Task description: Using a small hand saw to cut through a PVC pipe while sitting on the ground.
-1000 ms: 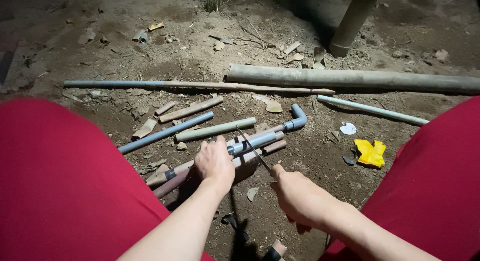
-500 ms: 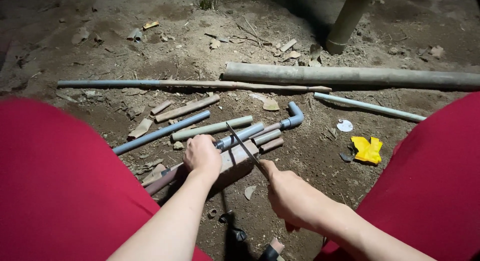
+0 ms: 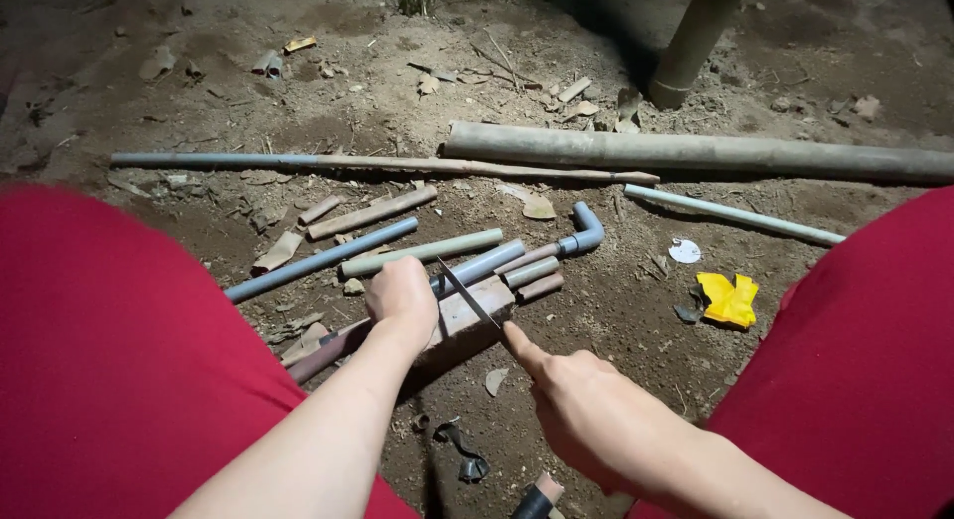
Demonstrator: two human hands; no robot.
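At frame centre, left hand (image 3: 400, 298) clamps the pipe (image 3: 475, 269) on a wooden block (image 3: 465, 313), right hand (image 3: 586, 405) pinches the saw blade (image 3: 469, 294); a slipping blade could nick nearby fingers.

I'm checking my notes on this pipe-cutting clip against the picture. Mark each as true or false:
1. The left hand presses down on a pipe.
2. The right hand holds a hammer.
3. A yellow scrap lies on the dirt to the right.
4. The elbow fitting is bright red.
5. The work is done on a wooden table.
1. True: the left hand rests on the pipe, which lies over a block.
2. False: the right hand holds a thin saw blade.
3. True: the yellow scrap lies there.
4. False: the elbow fitting is grey.
5. False: everything lies on bare dirt ground.
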